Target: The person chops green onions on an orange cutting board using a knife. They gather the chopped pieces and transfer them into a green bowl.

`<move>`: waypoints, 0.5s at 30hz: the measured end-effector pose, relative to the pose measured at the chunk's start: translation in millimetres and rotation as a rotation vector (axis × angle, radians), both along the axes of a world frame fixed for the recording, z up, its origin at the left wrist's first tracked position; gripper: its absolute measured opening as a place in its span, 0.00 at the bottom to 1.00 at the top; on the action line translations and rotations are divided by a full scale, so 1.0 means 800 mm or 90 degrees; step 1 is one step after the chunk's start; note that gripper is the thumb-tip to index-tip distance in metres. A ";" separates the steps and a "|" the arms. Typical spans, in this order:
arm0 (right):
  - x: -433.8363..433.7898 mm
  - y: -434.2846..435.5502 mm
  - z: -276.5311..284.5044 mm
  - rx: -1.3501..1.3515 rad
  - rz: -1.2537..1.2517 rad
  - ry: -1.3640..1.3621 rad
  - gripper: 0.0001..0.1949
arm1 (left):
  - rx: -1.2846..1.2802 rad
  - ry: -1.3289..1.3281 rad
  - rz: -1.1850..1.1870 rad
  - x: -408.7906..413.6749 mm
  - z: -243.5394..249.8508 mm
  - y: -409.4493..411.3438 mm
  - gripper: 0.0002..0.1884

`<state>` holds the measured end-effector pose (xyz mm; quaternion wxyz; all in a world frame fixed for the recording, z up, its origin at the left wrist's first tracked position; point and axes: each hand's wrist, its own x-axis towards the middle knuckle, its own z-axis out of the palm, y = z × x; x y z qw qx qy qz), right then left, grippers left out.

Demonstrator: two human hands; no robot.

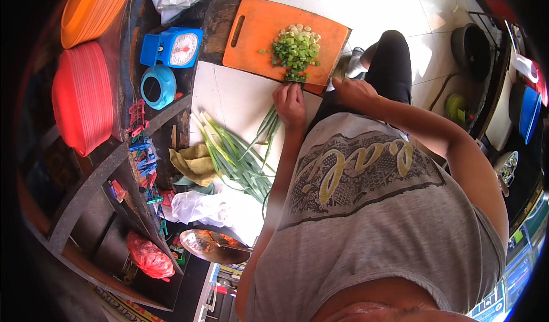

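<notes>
My right hand [354, 92] is closed around the handle of a kitchen knife [315, 83], whose thin blade is seen nearly edge-on. The blade lies across the near edge of an orange plastic cutting board [251, 52]. Just left of it, my left hand [290, 103] grips a bunch of green onions [269, 127], its leaves trailing below the hand. Sliced green onion [296, 50] is heaped on the board, pale rings at the far side and darker green pieces nearest the blade. More whole green onions [236, 159] lie to the left of my forearm.
A blue kitchen scale [184, 47] and a light-blue round container [158, 86] stand on the left shelf. Stacked red plates [83, 99] and orange plates [94, 11] are farther left. A metal tray [214, 245] and white plastic bag [201, 206] sit near my left arm.
</notes>
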<state>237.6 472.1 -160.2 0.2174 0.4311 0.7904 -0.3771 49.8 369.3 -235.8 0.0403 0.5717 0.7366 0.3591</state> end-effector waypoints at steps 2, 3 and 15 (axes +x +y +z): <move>0.006 -0.001 -0.003 0.000 0.003 -0.010 0.09 | 0.007 0.009 -0.006 0.000 0.000 0.001 0.05; 0.009 -0.001 -0.001 0.000 0.001 -0.015 0.09 | 0.011 0.013 -0.006 0.000 -0.001 0.001 0.05; -0.028 0.045 -0.012 0.069 -0.095 0.144 0.11 | -0.019 0.012 -0.014 -0.004 0.011 -0.019 0.04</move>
